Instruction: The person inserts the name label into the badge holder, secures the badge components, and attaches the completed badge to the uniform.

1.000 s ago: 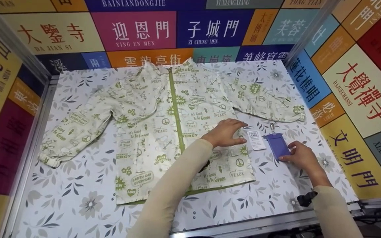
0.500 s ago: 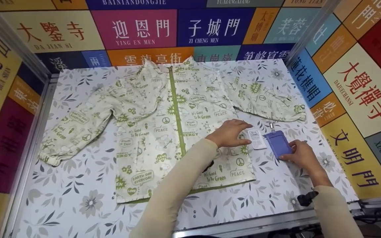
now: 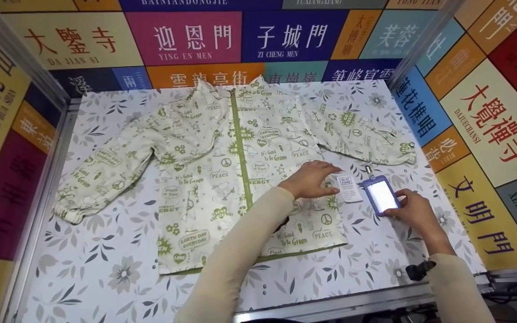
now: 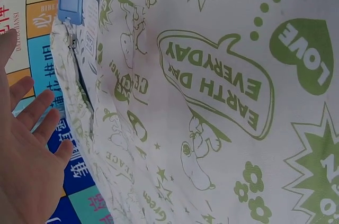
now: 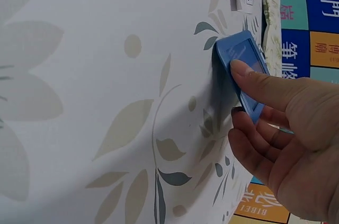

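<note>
My right hand [image 3: 413,211] pinches the lower right corner of a blue badge holder [image 3: 370,188], thumb on its front face and fingers behind. In the right wrist view the badge holder [image 5: 233,49] stands tilted, one side raised off the table. Its window looks bright white from the head, and a metal clip [image 3: 368,169] sits at its top. Left of it lies a small white printed card [image 3: 349,189]. Close over the jacket [image 3: 204,179], beside that card, my left hand [image 3: 310,180] is spread with nothing in it; the left wrist view shows its loose fingers [image 4: 45,123].
The pale jacket with green print lies spread front up, its left-hand sleeve [image 3: 106,175] and right-hand sleeve [image 3: 361,137] stretched outward. A floral cloth [image 3: 124,278] covers the table. Colourful lettered panels [image 3: 182,38] wall in the back and both sides.
The badge holder has tilted in my right hand, and its window has gone from blue to bright white. My left hand has shifted slightly right toward the card.
</note>
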Demonstrator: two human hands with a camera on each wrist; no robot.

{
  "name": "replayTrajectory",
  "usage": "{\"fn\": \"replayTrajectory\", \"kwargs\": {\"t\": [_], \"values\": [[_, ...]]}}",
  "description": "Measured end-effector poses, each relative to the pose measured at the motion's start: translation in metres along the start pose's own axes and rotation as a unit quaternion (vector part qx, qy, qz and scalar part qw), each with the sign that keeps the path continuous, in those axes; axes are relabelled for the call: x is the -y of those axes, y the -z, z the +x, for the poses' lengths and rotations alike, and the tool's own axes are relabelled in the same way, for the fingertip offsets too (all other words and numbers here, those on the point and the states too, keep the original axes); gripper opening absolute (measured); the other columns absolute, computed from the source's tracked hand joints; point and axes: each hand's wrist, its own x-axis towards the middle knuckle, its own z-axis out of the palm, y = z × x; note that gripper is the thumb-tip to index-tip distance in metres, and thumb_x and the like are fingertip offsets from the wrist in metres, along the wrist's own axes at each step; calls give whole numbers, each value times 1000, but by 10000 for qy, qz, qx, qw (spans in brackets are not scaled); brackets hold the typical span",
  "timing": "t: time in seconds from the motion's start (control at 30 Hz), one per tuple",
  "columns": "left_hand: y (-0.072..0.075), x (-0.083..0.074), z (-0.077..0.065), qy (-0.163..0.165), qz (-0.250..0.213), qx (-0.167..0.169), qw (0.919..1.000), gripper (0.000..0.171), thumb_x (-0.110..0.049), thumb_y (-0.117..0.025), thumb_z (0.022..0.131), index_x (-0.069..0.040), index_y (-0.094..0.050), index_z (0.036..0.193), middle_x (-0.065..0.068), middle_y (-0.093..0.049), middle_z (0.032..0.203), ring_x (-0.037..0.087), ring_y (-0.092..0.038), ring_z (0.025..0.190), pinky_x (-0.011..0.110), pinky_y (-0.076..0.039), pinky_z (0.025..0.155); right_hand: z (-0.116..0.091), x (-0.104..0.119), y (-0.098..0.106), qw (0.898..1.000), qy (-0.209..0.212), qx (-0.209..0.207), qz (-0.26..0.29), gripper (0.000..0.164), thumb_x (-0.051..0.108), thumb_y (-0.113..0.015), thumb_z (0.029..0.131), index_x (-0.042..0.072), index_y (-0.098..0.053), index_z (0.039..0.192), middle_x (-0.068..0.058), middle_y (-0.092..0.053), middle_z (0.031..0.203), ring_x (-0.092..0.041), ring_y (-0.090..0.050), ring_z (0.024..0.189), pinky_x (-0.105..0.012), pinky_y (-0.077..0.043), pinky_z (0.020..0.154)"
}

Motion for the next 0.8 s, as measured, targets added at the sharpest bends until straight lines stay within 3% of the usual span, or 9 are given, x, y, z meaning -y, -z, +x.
{"fn": "replayTrajectory", "kwargs": {"t": [0.2,0.33,0.43,0.63,0.8], "values": [[1,1,-2,-41,12,-42,10000,64,-55,-51,97,-26,-38,152,-1,-42,157,20,-35,148,41,-24,125,-1,-3,6,9988,346,-348,57,45,16,-75,86,-10,-61,120,-30,-67,101,-26,-64,82,-28,-46,65],[2,2,-3,-107,-20,-61,9999,62,-54,-51,98,-25,-38,152,-1,-43,156,20,-35,148,41,-25,124,-2,-4,10,9987,209,-258,392,38,13,-71,89,-11,-63,118,-26,-70,98,-12,-63,74,-25,-50,61],[2,3,-4,-93,-87,-109,9999,60,-51,-51,99,-24,-39,151,-2,-43,156,20,-36,147,42,-25,124,-3,-3,14,9963,-15,-109,858,36,13,-68,92,-12,-62,118,-16,-73,91,-7,-66,72,-24,-56,63],[5,9,-6,-81,-247,-259,9993,54,-44,-52,101,-20,-44,149,0,-47,153,20,-39,146,42,-28,123,-9,7,24,9830,-442,-42,1779,36,11,-61,97,-12,-56,124,4,-71,87,-5,-72,78,-27,-61,76],[6,17,-11,-10,-386,-436,9983,49,-41,-50,103,-19,-46,147,0,-49,151,19,-42,144,39,-29,122,-13,22,27,9672,-267,-101,2524,35,7,-59,98,-15,-53,124,12,-70,81,-2,-72,77,-27,-61,78]]}}
